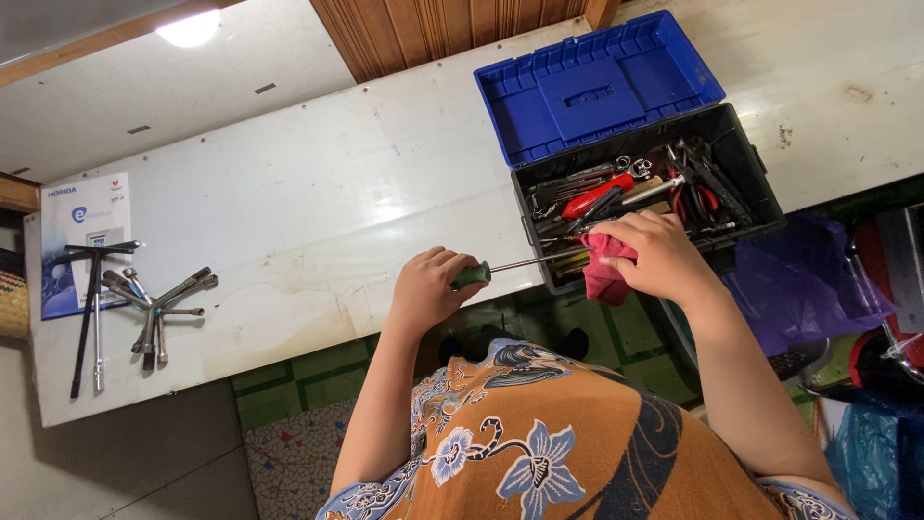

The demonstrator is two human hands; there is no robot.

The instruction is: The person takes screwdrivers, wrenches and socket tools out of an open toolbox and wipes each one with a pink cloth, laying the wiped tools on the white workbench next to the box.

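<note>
Two hands mid-frame: left hand (426, 289) clamped on green-handled steel screwdriver (500, 269), right hand (657, 255) pinching red cloth (603, 273) round its shank; best wiped tipward, handle held steady.

Hands: two, a left hand (423, 289) and a right hand (659, 255)
Screwdrivers in hand: one green-handled screwdriver (510, 268)
Cloths: one pink cloth (604, 274)
Toolboxes: one black toolbox (746, 159) with one blue lid (597, 82)
Tools inside the toolbox: too jumbled to count
T-handle wrenches on the table (318, 193): two (91, 318)
Y-shaped socket wrenches: two, overlapping (159, 308)
Booklets: one (82, 217)
</note>
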